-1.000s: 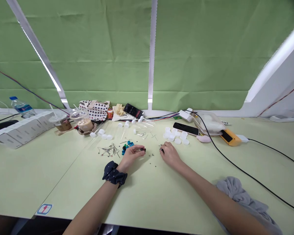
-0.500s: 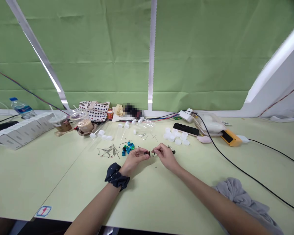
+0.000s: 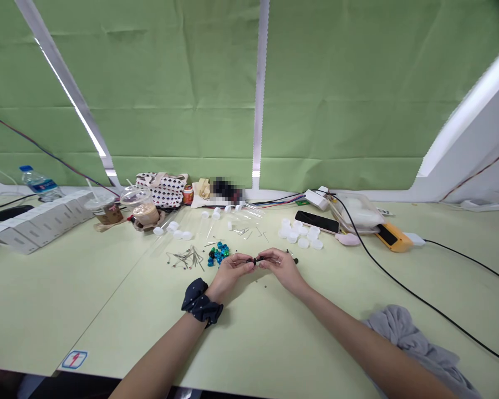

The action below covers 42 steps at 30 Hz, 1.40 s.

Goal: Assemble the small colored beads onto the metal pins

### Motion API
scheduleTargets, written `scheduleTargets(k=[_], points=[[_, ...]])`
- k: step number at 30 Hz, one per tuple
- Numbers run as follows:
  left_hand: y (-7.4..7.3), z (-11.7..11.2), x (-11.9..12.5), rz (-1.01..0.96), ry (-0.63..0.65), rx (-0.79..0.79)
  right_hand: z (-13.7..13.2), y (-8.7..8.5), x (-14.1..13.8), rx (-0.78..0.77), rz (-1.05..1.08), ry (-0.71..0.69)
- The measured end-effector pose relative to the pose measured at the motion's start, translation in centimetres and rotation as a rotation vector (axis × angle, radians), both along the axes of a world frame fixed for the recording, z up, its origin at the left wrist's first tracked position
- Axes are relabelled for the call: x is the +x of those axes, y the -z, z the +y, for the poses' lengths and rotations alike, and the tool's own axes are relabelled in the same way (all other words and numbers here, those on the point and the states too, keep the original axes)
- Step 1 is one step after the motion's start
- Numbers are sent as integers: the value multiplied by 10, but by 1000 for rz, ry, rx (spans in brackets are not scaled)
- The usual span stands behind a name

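Note:
My left hand [image 3: 229, 272] and my right hand [image 3: 283, 268] meet fingertip to fingertip just above the pale green table [image 3: 108, 299]. Between the pinched fingers of my left hand sits a small dark bead [image 3: 253, 260]. My right hand pinches a thin metal pin against that bead. A dark scrunchie [image 3: 201, 301] circles my left wrist. Blue and green beads [image 3: 218, 252] lie just left of my hands, beside a scatter of metal pins [image 3: 187, 256].
White caps [image 3: 299, 234] lie behind my right hand, with clear tubes [image 3: 210, 221], two phones, a yellow device [image 3: 393, 237] and a black cable [image 3: 419, 296]. Drink cups [image 3: 143, 208] and white boxes [image 3: 29, 224] stand at the left. A grey cloth [image 3: 416, 346] lies at the right.
Both hands lifted off the table and came together at the middle. My right hand picked something small up and brought it to the bead in my left hand.

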<state>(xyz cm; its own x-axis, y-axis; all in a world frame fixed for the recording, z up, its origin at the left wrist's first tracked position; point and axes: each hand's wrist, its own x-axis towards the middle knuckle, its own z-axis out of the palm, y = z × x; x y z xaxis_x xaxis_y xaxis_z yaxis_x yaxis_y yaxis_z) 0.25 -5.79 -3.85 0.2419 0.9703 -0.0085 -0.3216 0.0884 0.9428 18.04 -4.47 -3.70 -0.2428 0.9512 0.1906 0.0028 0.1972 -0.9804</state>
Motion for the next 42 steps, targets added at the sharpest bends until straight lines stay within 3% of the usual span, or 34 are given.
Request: scheduleTargets(k=[21, 28, 42], points=[[-12, -4, 1, 111, -57, 68, -3, 4, -3, -87, 174, -41], [-14, -5, -1, 100, -48, 92, -5, -4, 1, -113, 100, -94], [-13, -6, 1, 143, 2, 125, -7, -3, -3, -299, 133, -49]])
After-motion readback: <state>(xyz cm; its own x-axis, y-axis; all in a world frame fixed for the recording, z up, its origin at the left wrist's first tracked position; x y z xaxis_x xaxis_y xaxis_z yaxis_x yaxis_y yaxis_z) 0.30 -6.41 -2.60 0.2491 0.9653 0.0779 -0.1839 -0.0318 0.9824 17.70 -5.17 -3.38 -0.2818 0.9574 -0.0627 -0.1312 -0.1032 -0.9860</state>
